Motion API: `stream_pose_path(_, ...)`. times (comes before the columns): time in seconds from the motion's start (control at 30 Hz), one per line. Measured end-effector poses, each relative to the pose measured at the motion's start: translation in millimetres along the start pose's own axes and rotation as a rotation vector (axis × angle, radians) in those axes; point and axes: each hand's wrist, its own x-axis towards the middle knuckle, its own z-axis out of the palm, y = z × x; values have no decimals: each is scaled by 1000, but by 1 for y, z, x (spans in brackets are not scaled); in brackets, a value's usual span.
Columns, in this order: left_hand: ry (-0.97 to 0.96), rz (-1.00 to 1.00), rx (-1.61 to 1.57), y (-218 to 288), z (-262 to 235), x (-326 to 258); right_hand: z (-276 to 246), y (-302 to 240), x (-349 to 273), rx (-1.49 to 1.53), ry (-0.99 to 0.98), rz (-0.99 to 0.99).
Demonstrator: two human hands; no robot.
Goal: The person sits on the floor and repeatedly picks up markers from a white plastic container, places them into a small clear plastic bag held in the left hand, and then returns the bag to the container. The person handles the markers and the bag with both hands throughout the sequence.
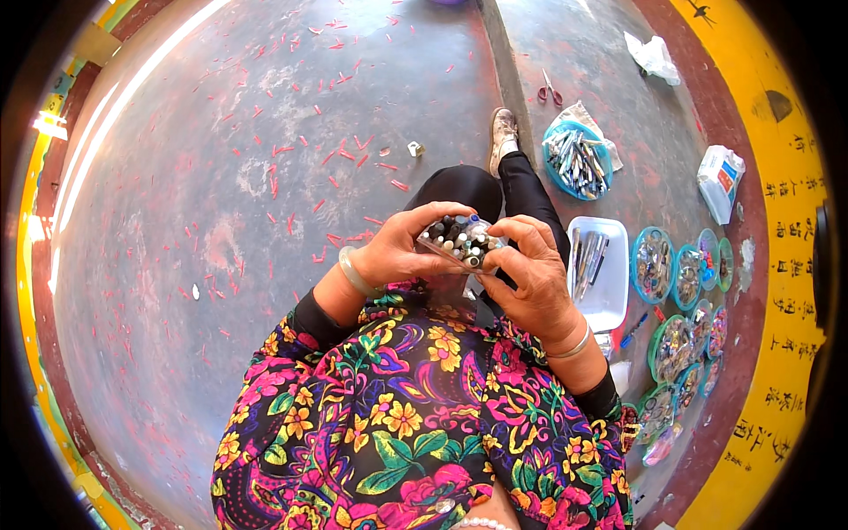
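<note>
My left hand (402,252) and my right hand (530,274) together hold a clear plastic bag of pens (459,240) in front of my chest, above my knee. The pens stand bundled, their dark and pale ends facing up. My left fingers curl over the bag's top and left side. The right thumb and fingers pinch its right edge. A pale green bangle sits on my left wrist and a silver bangle on my right.
A white rectangular tray (609,291) with pens lies to my right. Beyond it is a round blue basket of pens (576,159), red scissors (549,88), and several round lids of small parts (654,265). Red scraps (344,155) litter the grey floor.
</note>
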Motion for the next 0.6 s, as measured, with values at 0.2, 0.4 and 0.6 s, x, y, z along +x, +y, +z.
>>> stream_pose_path(0.2,10,43,3,-4,0,0,-5,-6,4,51,-38,68)
stream_pose_path(0.4,9,-19,-14,-7,0,-2,0,-4,2,250,-30,154)
stream_pose_path(0.6,-6,-2,-23,-2,-1,-3,3,-7,3,90,77,-24)
